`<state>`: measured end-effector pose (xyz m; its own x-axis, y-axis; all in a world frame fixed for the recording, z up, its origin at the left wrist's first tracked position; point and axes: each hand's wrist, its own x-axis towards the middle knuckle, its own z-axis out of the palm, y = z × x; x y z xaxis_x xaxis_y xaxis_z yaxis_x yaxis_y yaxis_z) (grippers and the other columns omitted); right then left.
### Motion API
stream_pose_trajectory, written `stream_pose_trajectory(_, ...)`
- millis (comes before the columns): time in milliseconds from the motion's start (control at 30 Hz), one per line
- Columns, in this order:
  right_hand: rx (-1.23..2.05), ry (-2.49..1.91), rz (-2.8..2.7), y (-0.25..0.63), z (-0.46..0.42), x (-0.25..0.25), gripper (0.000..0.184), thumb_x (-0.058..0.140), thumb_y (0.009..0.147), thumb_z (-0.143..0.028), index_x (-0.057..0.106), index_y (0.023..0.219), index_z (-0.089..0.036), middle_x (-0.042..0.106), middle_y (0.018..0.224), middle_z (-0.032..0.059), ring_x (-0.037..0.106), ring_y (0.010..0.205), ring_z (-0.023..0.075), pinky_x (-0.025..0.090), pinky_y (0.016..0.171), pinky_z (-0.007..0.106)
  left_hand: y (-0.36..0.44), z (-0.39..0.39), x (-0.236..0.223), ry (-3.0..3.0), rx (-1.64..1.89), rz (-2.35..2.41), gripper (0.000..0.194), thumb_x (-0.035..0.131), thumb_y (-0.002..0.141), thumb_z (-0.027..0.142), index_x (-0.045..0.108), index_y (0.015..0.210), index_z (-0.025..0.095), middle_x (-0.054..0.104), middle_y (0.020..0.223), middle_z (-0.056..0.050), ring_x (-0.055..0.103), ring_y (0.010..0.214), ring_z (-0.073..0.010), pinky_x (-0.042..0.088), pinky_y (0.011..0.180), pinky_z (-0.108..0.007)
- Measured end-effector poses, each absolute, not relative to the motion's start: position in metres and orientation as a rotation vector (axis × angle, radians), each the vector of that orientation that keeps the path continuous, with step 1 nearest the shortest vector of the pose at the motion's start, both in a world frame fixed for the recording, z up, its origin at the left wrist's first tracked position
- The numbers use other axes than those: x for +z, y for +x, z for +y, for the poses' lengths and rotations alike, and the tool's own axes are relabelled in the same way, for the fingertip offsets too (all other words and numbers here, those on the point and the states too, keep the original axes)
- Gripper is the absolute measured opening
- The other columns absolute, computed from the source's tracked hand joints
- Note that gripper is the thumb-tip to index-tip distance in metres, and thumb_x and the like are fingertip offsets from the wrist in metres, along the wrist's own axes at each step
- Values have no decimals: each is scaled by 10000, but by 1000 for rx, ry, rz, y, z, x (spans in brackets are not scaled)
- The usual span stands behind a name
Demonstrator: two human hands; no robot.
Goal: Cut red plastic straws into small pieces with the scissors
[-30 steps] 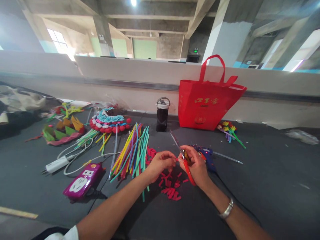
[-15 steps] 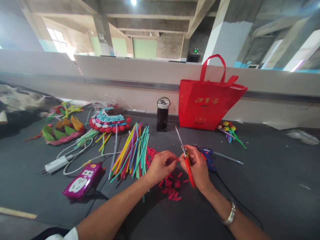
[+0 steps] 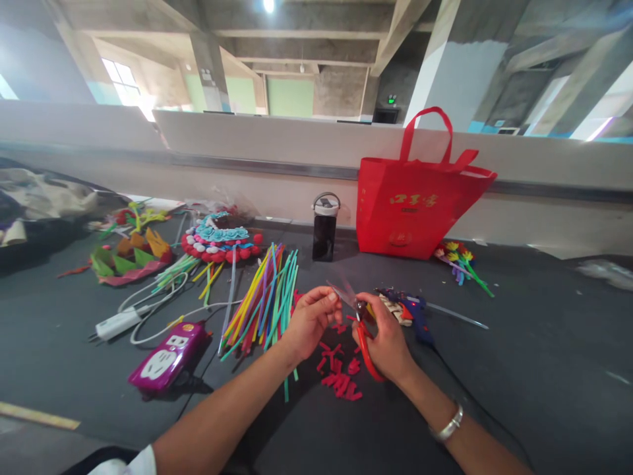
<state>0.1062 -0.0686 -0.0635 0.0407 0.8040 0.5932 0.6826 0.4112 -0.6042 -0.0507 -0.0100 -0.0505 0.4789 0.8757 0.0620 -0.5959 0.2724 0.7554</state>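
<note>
My right hand [image 3: 388, 340] is closed around a pair of scissors [image 3: 364, 353] with red handles. Their blades are smeared by motion and reach left to the fingertips of my left hand [image 3: 314, 320]. That hand is pinched closed; whatever lies between its thumb and fingers is too small to make out. Below the hands, a loose pile of small red cut strips [image 3: 341, 384] lies on the dark table [image 3: 277, 439]. More red pieces are partly hidden behind my left hand. Beside it spreads a bundle of coloured pipe cleaners [image 3: 262, 303].
A blue glue gun [image 3: 419, 316] lies right of my right hand, its cord trailing forward. Behind stand a dark bottle [image 3: 324, 237] and a red bag [image 3: 420, 211]. To the left are a purple power strip [image 3: 171, 356], a white plug [image 3: 119, 323] and a beaded craft piece [image 3: 220, 241].
The scissors have swung from pointing up and away to pointing left at my left fingertips. The red strip seen between my hands no longer shows there. My left hand has turned slightly upward.
</note>
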Motion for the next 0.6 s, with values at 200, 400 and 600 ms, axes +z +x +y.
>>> stream_pose_trajectory(200,-4,-1458,-1766,112,-63,-67,482,529,665,-81,545,1129,-210,577,858,37,544,781,201,469,755,350,-50,-12,-50,788,1015,416,183,755,715,225,617,773,121,609,660,0,534,517,-61,425,541,-190)
stream_pose_trajectory(400,-81,-1496,-1786,113,-63,-69,452,542,699,-101,556,1141,-190,601,872,50,559,781,203,475,758,340,-49,-12,-50,739,1027,405,192,769,700,217,608,754,127,611,661,1,527,524,-59,422,544,-185)
stream_pose_trajectory(600,-138,-1478,-1804,114,-63,-72,445,545,721,-102,559,1156,-196,646,953,61,591,809,205,493,788,350,-49,-11,-49,730,1020,414,198,776,690,221,618,758,123,614,659,-3,524,520,-60,417,539,-184)
